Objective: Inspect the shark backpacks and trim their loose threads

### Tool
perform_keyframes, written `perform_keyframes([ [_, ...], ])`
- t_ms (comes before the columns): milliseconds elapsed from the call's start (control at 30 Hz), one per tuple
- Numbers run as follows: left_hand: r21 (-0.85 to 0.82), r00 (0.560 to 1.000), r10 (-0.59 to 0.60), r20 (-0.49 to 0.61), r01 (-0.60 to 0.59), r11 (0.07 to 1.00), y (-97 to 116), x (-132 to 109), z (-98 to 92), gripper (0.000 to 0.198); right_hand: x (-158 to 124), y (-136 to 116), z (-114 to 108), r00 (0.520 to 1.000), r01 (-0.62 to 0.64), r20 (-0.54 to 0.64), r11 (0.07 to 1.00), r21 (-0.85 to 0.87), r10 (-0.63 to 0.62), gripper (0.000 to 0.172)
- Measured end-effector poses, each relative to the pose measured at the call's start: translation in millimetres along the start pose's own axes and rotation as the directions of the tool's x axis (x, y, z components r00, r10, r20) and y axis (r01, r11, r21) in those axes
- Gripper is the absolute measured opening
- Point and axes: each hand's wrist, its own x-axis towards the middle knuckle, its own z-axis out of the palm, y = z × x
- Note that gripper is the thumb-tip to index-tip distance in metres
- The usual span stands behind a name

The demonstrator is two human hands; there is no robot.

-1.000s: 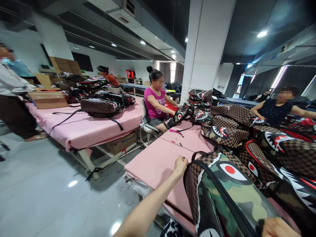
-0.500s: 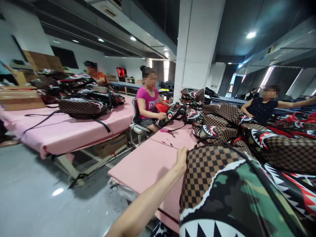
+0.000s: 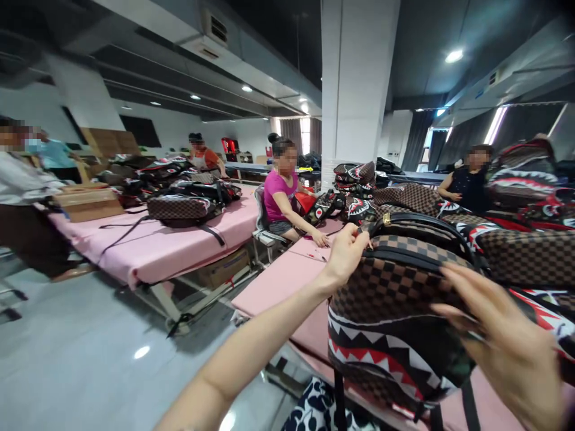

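Note:
A brown-and-black checkered backpack (image 3: 399,281) with a printed shark mouth stands upright before me at the edge of the pink-covered table. A black zipper runs across its top, below the carry handle. At its upper left corner my left hand (image 3: 347,256) is closed in a pinch at the end of the zipper; the small part between the fingertips is too tiny to make out. My right hand (image 3: 507,341), slightly blurred, is open with fingers stretched toward the backpack's right front. Whether those fingers touch the fabric I cannot tell.
More shark-print backpacks (image 3: 530,251) are piled to the right and behind. A seated co-worker in a pink shirt (image 3: 281,191) reaches onto my table (image 3: 278,281), near some pens. Another pink table (image 3: 121,248) at left bears backpacks and a cardboard box (image 3: 90,203). A pillar (image 3: 354,90) rises behind.
The backpack has become upright and sits farther from me, its shark mouth now showing. My right hand has come into view. My left hand has risen to the zipper. The seated co-worker now reaches forward.

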Motion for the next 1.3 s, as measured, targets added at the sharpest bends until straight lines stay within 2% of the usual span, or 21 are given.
perform_keyframes([
  [67,0.062,0.999,0.035,0.016,-0.036,0.997,2,-1,-8.7,0.018,21,-16,16,0.997,0.069,0.032,0.976,-0.208,-0.064,0.051],
  [133,0.211,0.995,0.093,-0.022,-0.086,0.974,5,-1,-20.3,0.019,35,-27,28,0.993,0.116,0.041,0.913,-0.390,-0.109,0.052],
  [200,0.329,0.991,0.107,-0.079,-0.076,0.941,3,-2,-33.1,0.020,40,-32,33,0.990,0.139,0.032,0.875,-0.464,-0.140,0.048],
  [267,0.297,0.992,0.013,-0.125,0.025,0.955,-7,-3,-45.8,0.020,40,-34,32,0.988,0.148,0.028,0.862,-0.485,-0.154,0.045],
  [367,0.128,0.969,-0.216,-0.117,0.230,0.965,-36,-8,-64.0,0.016,37,-32,25,0.987,0.148,0.012,0.873,-0.465,-0.161,0.046],
  [433,0.080,0.939,-0.339,-0.057,0.343,0.936,-59,-18,-75.7,0.019,37,-30,21,0.989,0.140,0.014,0.893,-0.427,-0.148,0.047],
  [533,0.050,0.874,-0.472,0.114,0.469,0.882,-91,-43,-90.2,0.029,39,-30,19,0.992,0.124,0.021,0.923,-0.364,-0.125,0.043],
  [733,0.053,0.754,-0.564,0.335,0.583,0.811,-139,-88,-101.2,0.047,40,-34,21,0.992,0.117,-0.009,0.947,-0.299,-0.125,0.035],
  [867,0.015,0.639,-0.592,0.491,0.673,0.739,-152,-96,-103.2,0.051,38,-35,21,0.989,0.128,-0.030,0.945,-0.301,-0.143,0.029],
  [933,-0.036,0.631,-0.560,0.537,0.680,0.732,-143,-92,-105.0,0.049,36,-35,20,0.989,0.135,-0.025,0.946,-0.294,-0.149,0.029],
  [1033,-0.140,0.693,-0.477,0.541,0.633,0.761,-110,-73,-108.2,0.048,32,-33,17,0.987,0.152,0.002,0.945,-0.290,-0.158,0.035],
  [1133,-0.204,0.768,-0.318,0.556,0.497,0.843,-72,-49,-108.9,0.047,26,-25,12,0.987,0.158,0.018,0.951,-0.266,-0.159,0.042],
  [1200,-0.175,0.818,-0.177,0.547,0.319,0.932,-63,-42,-107.4,0.054,20,-16,7,0.989,0.147,0.014,0.963,-0.225,-0.148,0.044],
  [1233,-0.106,0.834,-0.117,0.539,0.205,0.973,-65,-43,-105.9,0.056,17,-11,3,0.990,0.141,0.014,0.971,-0.194,-0.141,0.044],
  [1300,0.129,0.827,-0.030,0.562,-0.051,0.990,-81,-53,-100.8,0.059,9,-1,-4,0.993,0.121,0.013,0.987,-0.107,-0.121,0.042],
])
